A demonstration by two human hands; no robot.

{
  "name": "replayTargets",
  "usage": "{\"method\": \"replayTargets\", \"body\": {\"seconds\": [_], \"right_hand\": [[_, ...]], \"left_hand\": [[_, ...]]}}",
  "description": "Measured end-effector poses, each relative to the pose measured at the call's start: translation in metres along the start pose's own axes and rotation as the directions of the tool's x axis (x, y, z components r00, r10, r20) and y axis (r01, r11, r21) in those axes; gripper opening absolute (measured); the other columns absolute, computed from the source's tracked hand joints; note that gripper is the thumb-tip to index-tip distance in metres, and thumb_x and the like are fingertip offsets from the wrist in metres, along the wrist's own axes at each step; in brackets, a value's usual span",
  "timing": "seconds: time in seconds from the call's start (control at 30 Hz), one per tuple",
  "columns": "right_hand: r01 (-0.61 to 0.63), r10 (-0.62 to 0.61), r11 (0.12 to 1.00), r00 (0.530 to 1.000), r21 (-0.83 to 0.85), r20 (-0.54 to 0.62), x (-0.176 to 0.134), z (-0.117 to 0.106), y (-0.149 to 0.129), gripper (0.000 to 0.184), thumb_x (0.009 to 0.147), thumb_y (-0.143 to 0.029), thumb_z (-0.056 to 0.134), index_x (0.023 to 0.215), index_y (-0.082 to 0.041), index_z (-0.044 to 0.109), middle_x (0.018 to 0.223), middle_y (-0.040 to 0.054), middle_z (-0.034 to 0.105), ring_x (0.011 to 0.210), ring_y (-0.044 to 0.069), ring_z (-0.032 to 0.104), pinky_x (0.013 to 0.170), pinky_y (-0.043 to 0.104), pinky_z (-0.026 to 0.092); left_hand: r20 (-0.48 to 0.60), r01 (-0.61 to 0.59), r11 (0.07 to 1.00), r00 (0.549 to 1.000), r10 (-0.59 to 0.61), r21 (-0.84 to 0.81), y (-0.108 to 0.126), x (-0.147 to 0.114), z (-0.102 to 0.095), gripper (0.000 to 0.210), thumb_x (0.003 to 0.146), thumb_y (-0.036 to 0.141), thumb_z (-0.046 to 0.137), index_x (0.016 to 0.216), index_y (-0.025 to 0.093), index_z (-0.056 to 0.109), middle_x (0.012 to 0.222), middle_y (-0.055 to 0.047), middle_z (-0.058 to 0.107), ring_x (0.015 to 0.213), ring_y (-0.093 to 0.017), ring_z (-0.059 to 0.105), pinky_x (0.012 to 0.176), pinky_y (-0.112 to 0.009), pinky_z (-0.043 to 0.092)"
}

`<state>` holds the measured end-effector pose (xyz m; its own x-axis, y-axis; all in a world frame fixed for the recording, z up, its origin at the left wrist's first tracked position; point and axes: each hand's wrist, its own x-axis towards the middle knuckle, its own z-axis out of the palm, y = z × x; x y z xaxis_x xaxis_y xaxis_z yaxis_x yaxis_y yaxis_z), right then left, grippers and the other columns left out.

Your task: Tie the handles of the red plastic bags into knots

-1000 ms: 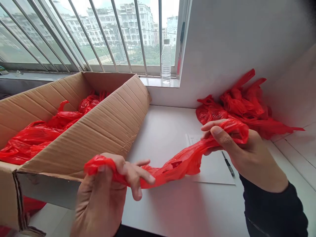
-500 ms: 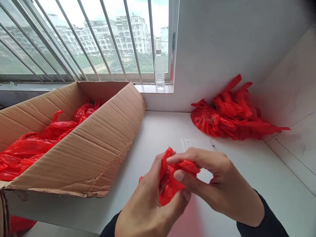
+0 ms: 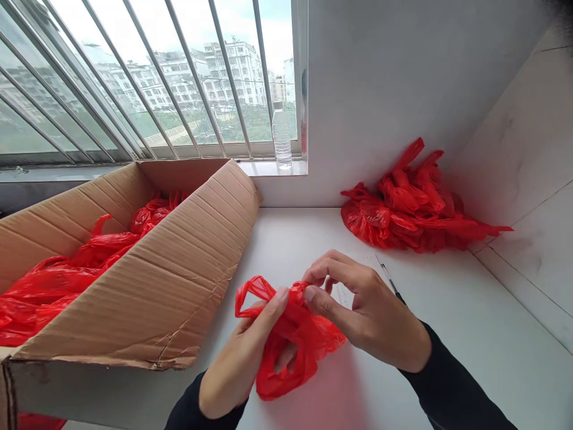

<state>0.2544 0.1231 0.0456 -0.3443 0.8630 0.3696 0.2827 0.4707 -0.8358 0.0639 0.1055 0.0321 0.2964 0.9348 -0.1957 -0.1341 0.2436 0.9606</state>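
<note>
Both my hands pinch one crumpled red plastic bag [image 3: 290,340] just above the white tabletop [image 3: 447,334], left hand [image 3: 242,364] under, right hand [image 3: 367,310] on top; open brown cardboard box [image 3: 147,286] beside, red bag pile [image 3: 407,209] farther back

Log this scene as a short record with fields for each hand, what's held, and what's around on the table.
Left hand: left hand grips the red plastic bag, fingers tucked into its folds
Right hand: right hand pinches the bag's top
Bag state: bunched, just above the white table
Left side: open cardboard box with red bags inside
Far right: pile of red bags by the wall
Windowsill: water bottle
Beside right hand: pen
</note>
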Motion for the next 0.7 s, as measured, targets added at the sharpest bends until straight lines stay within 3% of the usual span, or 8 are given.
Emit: {"method": "replayTargets", "body": {"seconds": [0.1,0.17,0.3,0.37,0.43,0.53,0.6,0.7], "right_hand": [[0.007,-0.007,1.000,1.000,-0.001,-0.027,0.000,0.000,-0.001,0.005,0.090,-0.019,0.061,0.089,-0.023,0.063,0.093,-0.0030,0.062,0.082,0.012,0.058,0.078,0.031,0.049],[0.022,-0.022,1.000,1.000,0.004,-0.008,0.000,-0.001,-0.002,0.006,0.089,-0.017,0.061,0.089,-0.023,0.062,0.095,-0.0026,0.061,0.084,0.012,0.057,0.080,0.030,0.048],[0.071,-0.073,0.997,0.993,0.026,0.090,-0.001,-0.002,-0.004,0.011,0.084,-0.011,0.062,0.088,-0.021,0.061,0.098,-0.0009,0.059,0.089,0.012,0.059,0.084,0.028,0.048],[0.087,-0.092,0.995,0.987,0.042,0.132,-0.002,-0.001,-0.004,0.011,0.085,-0.012,0.064,0.091,-0.021,0.062,0.102,0.0000,0.061,0.096,0.013,0.059,0.089,0.027,0.047],[0.076,-0.085,0.995,0.984,0.063,0.156,-0.001,0.001,-0.004,0.018,0.088,-0.021,0.067,0.105,-0.021,0.062,0.114,0.0020,0.062,0.108,0.015,0.058,0.095,0.027,0.044],[0.020,-0.047,0.992,0.973,0.122,0.228,0.002,0.008,-0.001,0.048,0.092,-0.040,0.065,0.133,-0.021,0.052,0.130,0.0064,0.060,0.120,0.019,0.054,0.100,0.031,0.044],[-0.004,-0.045,0.985,0.959,0.171,0.281,0.005,0.014,0.003,0.050,0.096,-0.043,0.057,0.139,-0.020,0.047,0.125,0.0077,0.064,0.112,0.019,0.059,0.096,0.032,0.046],[-0.053,0.001,0.986,0.952,0.161,0.307,0.007,0.023,0.008,0.043,0.102,-0.044,0.044,0.137,-0.019,0.048,0.092,0.0027,0.069,0.078,0.015,0.063,0.076,0.031,0.049]], "left_hand": [[0.094,0.121,0.979,0.990,-0.107,-0.167,0.006,0.002,-0.002,0.035,0.096,0.047,0.049,0.087,0.019,0.067,0.056,0.001,0.057,0.048,-0.010,0.051,0.054,-0.020,0.045],[0.068,0.101,0.976,0.994,-0.089,-0.194,0.010,0.002,-0.004,0.029,0.096,0.043,0.051,0.100,0.020,0.068,0.067,-0.001,0.063,0.055,-0.011,0.056,0.057,-0.021,0.047],[0.032,0.013,0.993,0.999,-0.009,-0.115,0.012,0.000,-0.008,0.017,0.091,0.033,0.063,0.088,0.017,0.069,0.076,-0.002,0.065,0.067,-0.011,0.058,0.064,-0.021,0.049],[0.054,0.025,0.997,0.998,-0.021,-0.076,0.011,0.000,-0.011,0.016,0.088,0.032,0.067,0.082,0.016,0.068,0.073,-0.001,0.063,0.067,-0.011,0.057,0.064,-0.019,0.048],[0.096,0.037,0.998,0.995,-0.033,-0.046,0.010,-0.001,-0.014,0.016,0.084,0.031,0.073,0.080,0.016,0.067,0.072,0.000,0.062,0.066,-0.009,0.056,0.063,-0.018,0.046],[0.184,-0.034,0.999,0.982,0.029,0.027,0.010,-0.003,-0.018,0.021,0.076,0.031,0.081,0.081,0.017,0.066,0.078,0.000,0.061,0.070,-0.010,0.057,0.066,-0.020,0.047],[0.204,-0.110,0.991,0.975,0.092,0.079,0.011,-0.007,-0.020,0.022,0.078,0.033,0.079,0.085,0.018,0.066,0.081,-0.001,0.061,0.074,-0.012,0.057,0.067,-0.021,0.048],[0.112,-0.187,0.953,0.980,0.164,0.239,0.010,-0.012,-0.021,0.021,0.080,0.028,0.076,0.096,0.020,0.067,0.084,-0.002,0.064,0.075,-0.014,0.058,0.067,-0.021,0.049]]}}
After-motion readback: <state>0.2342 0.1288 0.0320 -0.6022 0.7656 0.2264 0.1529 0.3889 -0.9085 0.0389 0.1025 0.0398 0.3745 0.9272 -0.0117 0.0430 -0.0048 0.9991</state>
